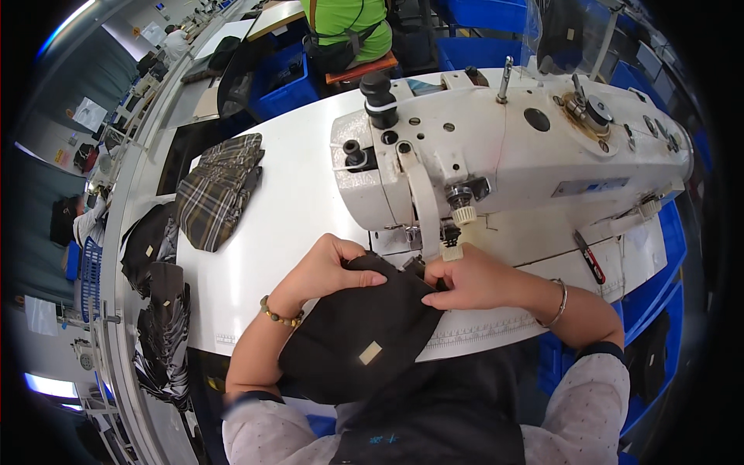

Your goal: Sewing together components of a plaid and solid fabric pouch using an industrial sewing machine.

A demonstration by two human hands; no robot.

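A dark, rounded piece of cloth, shaped like a cap part, hangs over the front edge of the sewing table. A small cream sticker is on its lower part. My left hand grips its upper left edge, thumb on top and fingers hidden behind the fold. At the upper right edge, my right hand pinches the cloth between thumb and curled fingers. Both hands are just in front of the needle area of a white sewing machine. The far edge of the cloth lies close to the presser foot, which is partly hidden.
A plaid cap-shaped piece lies on the white table at left. Dark cloth pieces hang beyond its left edge. A red-and-black cutter rests at right. Blue bins and a person in green are behind.
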